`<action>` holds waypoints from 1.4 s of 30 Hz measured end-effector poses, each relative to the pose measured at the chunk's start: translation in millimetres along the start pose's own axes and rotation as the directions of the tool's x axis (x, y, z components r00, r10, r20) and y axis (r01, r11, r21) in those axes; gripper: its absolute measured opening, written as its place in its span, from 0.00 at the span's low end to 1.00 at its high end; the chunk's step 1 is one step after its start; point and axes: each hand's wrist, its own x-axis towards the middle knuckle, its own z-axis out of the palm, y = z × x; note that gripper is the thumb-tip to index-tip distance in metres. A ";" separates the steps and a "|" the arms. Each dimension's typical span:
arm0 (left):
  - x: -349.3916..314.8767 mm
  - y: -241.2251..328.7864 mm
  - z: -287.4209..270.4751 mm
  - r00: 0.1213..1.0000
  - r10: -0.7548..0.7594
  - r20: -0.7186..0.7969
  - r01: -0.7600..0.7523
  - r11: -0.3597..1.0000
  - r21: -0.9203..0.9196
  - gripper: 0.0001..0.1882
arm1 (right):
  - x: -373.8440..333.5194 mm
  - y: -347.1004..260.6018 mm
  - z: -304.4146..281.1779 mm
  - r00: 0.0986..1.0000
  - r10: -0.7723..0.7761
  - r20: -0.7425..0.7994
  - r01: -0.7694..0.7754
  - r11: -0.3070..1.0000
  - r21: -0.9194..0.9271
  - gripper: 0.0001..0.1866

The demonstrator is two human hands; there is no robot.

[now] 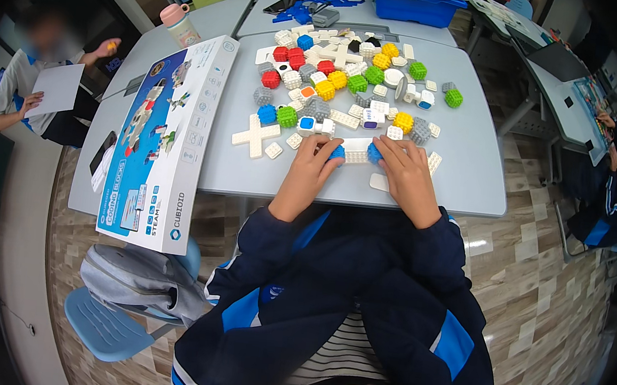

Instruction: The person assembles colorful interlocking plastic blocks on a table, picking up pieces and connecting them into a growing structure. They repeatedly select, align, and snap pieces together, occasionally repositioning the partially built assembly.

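At the table's near edge, a long white studded block lies between my hands, with a blue cube block at its left end and another blue cube at its right. My left hand is closed on the left cube. My right hand has its fingers bent over the right cube. Beside my right hand lie a flat white plate and a white studded strip. A white cross-shaped block rests left of my left hand.
Cube blocks, including a green cube and a yellow cube, spread across the table beyond my hands. A large blue-and-white box overhangs the left edge, near a bottle. A blue bin stands far back. Other people are nearby.
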 end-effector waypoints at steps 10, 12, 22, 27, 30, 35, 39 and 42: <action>-4.7 -3.2 2.4 0.994 -0.104 -0.044 0.097 0.986 -0.138 0.20 | 0.7 3.2 1.9 0.999 -0.014 -0.037 0.014 1.000 0.023 0.24; -4.2 -2.6 2.3 0.997 -0.066 -0.042 0.061 0.993 -0.098 0.20 | 0.4 2.8 1.7 0.999 -0.011 -0.041 0.012 1.000 0.026 0.24; -1.7 -1.6 0.4 0.997 -0.078 0.004 0.078 0.991 -0.111 0.19 | 1.6 3.3 1.9 0.999 -0.010 -0.051 0.012 0.999 0.035 0.24; -0.2 -2.6 -0.6 0.996 -0.082 0.024 0.084 0.988 -0.130 0.19 | 1.3 4.0 1.4 0.999 -0.011 -0.052 0.014 0.998 0.061 0.23; 2.2 -2.2 -1.9 0.997 -0.073 0.035 0.077 0.991 -0.112 0.19 | 1.6 5.1 0.5 0.999 -0.010 -0.047 0.014 0.997 0.080 0.23; 7.5 -2.1 -6.0 0.997 -0.061 0.053 0.066 0.994 -0.083 0.20 | 1.4 6.4 0.8 1.000 0.003 -0.023 -0.001 0.996 0.088 0.23; 9.7 -2.3 -11.3 0.992 -0.084 0.093 0.093 0.991 -0.097 0.19 | 5.0 6.2 -5.1 1.000 -0.004 0.027 0.001 0.993 0.116 0.21; 10.4 -0.8 -11.3 0.992 -0.095 0.079 0.104 0.989 -0.110 0.19 | 16.0 7.2 -16.0 0.997 -0.016 0.073 0.005 0.987 0.161 0.20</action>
